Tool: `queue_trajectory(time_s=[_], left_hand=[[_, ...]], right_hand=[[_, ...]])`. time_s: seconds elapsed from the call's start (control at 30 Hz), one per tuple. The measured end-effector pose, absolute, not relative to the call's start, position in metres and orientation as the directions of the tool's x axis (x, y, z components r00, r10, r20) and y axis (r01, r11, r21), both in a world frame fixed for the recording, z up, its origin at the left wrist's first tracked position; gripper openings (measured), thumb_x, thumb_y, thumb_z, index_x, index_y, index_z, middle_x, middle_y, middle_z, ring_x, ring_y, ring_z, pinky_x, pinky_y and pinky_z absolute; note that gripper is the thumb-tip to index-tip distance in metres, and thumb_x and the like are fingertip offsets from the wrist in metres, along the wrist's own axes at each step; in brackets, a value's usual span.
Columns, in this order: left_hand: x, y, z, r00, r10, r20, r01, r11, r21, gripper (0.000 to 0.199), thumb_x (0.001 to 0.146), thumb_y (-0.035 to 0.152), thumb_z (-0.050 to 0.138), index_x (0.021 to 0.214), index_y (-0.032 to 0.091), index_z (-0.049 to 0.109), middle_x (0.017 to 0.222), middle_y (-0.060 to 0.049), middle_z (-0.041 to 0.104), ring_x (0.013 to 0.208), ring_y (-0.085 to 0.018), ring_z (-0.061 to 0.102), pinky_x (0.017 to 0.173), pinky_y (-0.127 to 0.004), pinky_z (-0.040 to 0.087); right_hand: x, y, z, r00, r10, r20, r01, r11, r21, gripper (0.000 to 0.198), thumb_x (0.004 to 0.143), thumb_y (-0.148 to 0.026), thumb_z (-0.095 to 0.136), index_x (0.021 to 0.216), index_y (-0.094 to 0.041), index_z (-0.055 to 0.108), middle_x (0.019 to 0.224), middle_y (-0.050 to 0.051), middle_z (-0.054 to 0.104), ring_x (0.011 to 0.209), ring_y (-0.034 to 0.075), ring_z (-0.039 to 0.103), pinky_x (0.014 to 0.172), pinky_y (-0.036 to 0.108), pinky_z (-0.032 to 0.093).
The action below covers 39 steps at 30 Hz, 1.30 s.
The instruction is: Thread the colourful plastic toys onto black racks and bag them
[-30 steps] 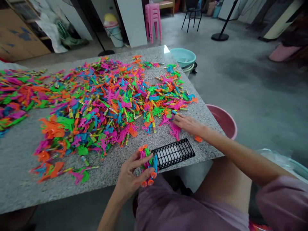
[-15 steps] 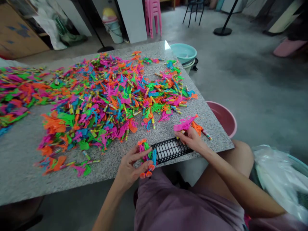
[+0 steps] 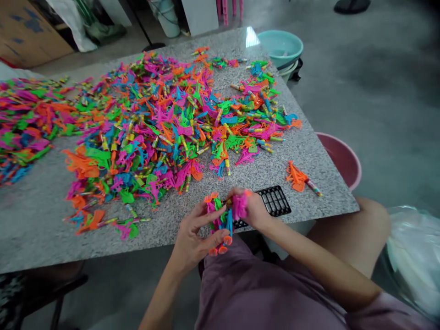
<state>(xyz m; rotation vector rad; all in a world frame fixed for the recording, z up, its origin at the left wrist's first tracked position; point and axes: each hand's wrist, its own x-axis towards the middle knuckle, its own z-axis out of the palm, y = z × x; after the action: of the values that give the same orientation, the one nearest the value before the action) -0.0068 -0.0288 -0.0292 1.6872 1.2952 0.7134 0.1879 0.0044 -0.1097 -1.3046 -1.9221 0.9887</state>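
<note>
My left hand (image 3: pixel 195 233) grips a bundle of pink, green and blue plastic toys (image 3: pixel 216 217) whose orange round tips look like suction cups. Close against it, my right hand (image 3: pixel 256 211) is closed on a pink plastic toy pistol (image 3: pixel 239 206), blurred by motion. Its narrow end points at the bundle; whether they touch, I cannot tell. Beneath both hands, a black plastic grid (image 3: pixel 277 200) lies at the table's front edge, partly covered by my right hand. To the right lies an orange toy pistol (image 3: pixel 297 178) with a patterned tube in its end.
A big heap of mixed toy pistols (image 3: pixel 165 119) covers much of the speckled stone table (image 3: pixel 192 229). Beyond its right edge stand a turquoise basin (image 3: pixel 282 46) and a red-pink basin (image 3: pixel 338 158). A clear plastic bag (image 3: pixel 412 252) sits by my right leg.
My right hand has moved left with the pink toy pistol, from above the grid's right end to the bundle. My left hand keeps its hold. The view has shifted slightly.
</note>
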Motion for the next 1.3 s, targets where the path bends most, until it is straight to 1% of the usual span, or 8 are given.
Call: queue_trajectory(time_s=[0.23, 0.4, 0.53, 0.63, 0.73, 0.9, 1.1, 1.3], left_hand=[[-0.004, -0.031, -0.037, 0.302, 0.953, 0.005, 0.424, -0.139, 0.895, 0.043, 0.079, 0.037, 0.075, 0.121, 0.035, 0.067, 0.136, -0.006, 0.057, 0.124, -0.028, 0.056, 0.102, -0.039, 0.049], [-0.001, -0.029, -0.029, 0.352, 0.932, 0.091, 0.482, -0.263, 0.836, 0.035, 0.085, 0.032, 0.068, 0.120, 0.035, 0.068, 0.147, -0.004, 0.046, 0.132, -0.028, 0.049, 0.108, -0.040, 0.043], [-0.006, -0.023, -0.018, 0.438, 0.899, 0.021, 0.628, -0.323, 0.708, 0.043, 0.091, 0.033, 0.058, 0.134, 0.035, 0.057, 0.133, -0.005, 0.058, 0.128, -0.026, 0.051, 0.108, -0.040, 0.043], [-0.008, -0.017, -0.017, 0.423, 0.906, 0.009, 0.611, -0.293, 0.735, 0.037, 0.089, 0.040, 0.060, 0.125, 0.033, 0.065, 0.123, -0.007, 0.064, 0.117, -0.026, 0.059, 0.099, -0.036, 0.049], [0.002, -0.012, -0.019, 0.325, 0.946, 0.000, 0.553, -0.190, 0.811, 0.030, 0.086, 0.045, 0.064, 0.107, 0.027, 0.075, 0.118, -0.008, 0.067, 0.111, -0.026, 0.063, 0.092, -0.036, 0.053], [0.026, -0.012, -0.020, 0.132, 0.991, 0.023, 0.485, -0.085, 0.871, 0.035, 0.065, 0.044, 0.084, 0.092, 0.023, 0.077, 0.119, -0.008, 0.068, 0.113, -0.028, 0.063, 0.099, -0.041, 0.050], [0.025, -0.021, -0.026, 0.109, 0.994, -0.031, 0.429, -0.019, 0.903, 0.047, 0.064, 0.040, 0.086, 0.107, 0.024, 0.075, 0.110, -0.007, 0.072, 0.101, -0.024, 0.067, 0.091, -0.037, 0.054], [0.026, -0.023, -0.024, 0.095, 0.995, -0.035, 0.354, -0.001, 0.935, 0.047, 0.064, 0.036, 0.086, 0.108, 0.024, 0.074, 0.117, -0.006, 0.071, 0.109, -0.024, 0.065, 0.095, -0.035, 0.052]], right_hand=[[0.183, 0.021, -0.072, -0.536, 0.837, -0.106, 0.734, 0.401, -0.547, 0.018, 0.086, -0.016, 0.056, 0.104, -0.016, 0.055, 0.091, 0.010, 0.068, 0.086, 0.022, 0.063, 0.071, 0.028, 0.043], [0.169, 0.023, -0.067, -0.512, 0.849, -0.131, 0.757, 0.373, -0.536, 0.017, 0.090, -0.019, 0.051, 0.106, -0.017, 0.057, 0.090, 0.009, 0.068, 0.082, 0.021, 0.065, 0.069, 0.028, 0.044], [0.199, 0.007, -0.070, -0.505, 0.862, 0.036, 0.701, 0.435, -0.566, 0.029, 0.087, -0.015, 0.055, 0.116, -0.016, 0.056, 0.107, 0.010, 0.065, 0.104, 0.022, 0.061, 0.083, 0.030, 0.048], [0.276, -0.004, -0.076, -0.215, 0.964, 0.158, 0.820, 0.266, -0.507, 0.037, 0.085, -0.021, 0.062, 0.121, -0.019, 0.055, 0.122, 0.013, 0.058, 0.110, 0.026, 0.057, 0.089, 0.036, 0.048], [0.365, -0.001, -0.087, 0.177, 0.981, 0.074, 0.912, -0.136, -0.386, 0.042, 0.075, -0.036, 0.075, 0.107, -0.017, 0.058, 0.108, 0.016, 0.060, 0.079, 0.025, 0.061, 0.067, 0.037, 0.048], [0.401, 0.009, -0.096, 0.045, 0.992, -0.115, 0.862, -0.097, -0.497, 0.015, 0.075, -0.026, 0.069, 0.071, -0.020, 0.055, 0.069, 0.004, 0.061, 0.063, 0.018, 0.055, 0.056, 0.028, 0.040], [0.294, -0.040, -0.091, -0.112, 0.989, -0.093, 0.451, -0.033, -0.892, 0.014, 0.085, -0.034, 0.059, 0.088, -0.021, 0.054, 0.074, 0.002, 0.063, 0.059, 0.015, 0.057, 0.054, 0.026, 0.045], [0.234, -0.051, -0.092, -0.151, 0.987, -0.056, 0.138, -0.035, -0.990, 0.018, 0.081, -0.033, 0.067, 0.089, -0.021, 0.057, 0.073, -0.001, 0.059, 0.060, 0.013, 0.054, 0.056, 0.025, 0.045]])
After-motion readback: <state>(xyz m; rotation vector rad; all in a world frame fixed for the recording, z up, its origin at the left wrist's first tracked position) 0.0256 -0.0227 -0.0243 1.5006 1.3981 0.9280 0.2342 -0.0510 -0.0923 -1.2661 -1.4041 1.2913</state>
